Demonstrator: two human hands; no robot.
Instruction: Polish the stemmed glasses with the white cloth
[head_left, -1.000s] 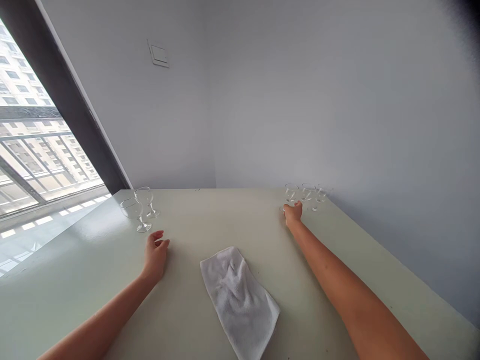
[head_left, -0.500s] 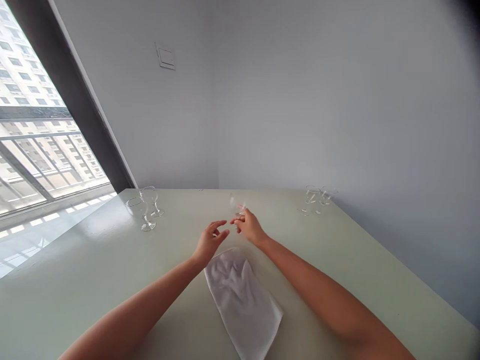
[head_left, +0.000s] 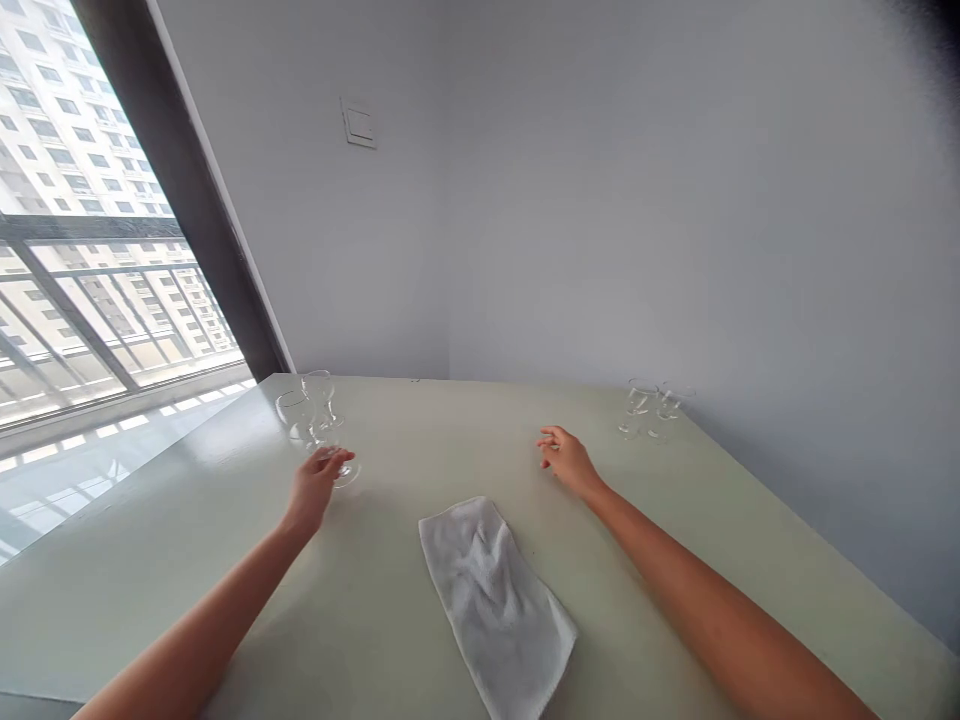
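Note:
On the left of the table, my left hand (head_left: 321,475) is closed at the stem of a clear stemmed glass (head_left: 348,474). Its round foot shows just right of my fingers; the upper part is faint and partly hidden. Right behind it stand a front stemmed glass (head_left: 293,408) and a rear stemmed glass (head_left: 320,385), both upright. My right hand (head_left: 567,460) hovers over the table right of centre, fingers loosely bent and apart, holding nothing. A crumpled grey-white cloth (head_left: 495,600) lies between my forearms, touched by neither hand.
Two more clear glasses, a left one (head_left: 640,402) and a right one (head_left: 670,405), stand at the table's far right near the wall (head_left: 675,200). The pale glossy table (head_left: 390,600) meets the corner. A window with railing (head_left: 112,310) is at left.
The glass that was by my right hand at centre is now at the left in my left hand. My right hand has let go and drawn right. The view has turned slightly left.

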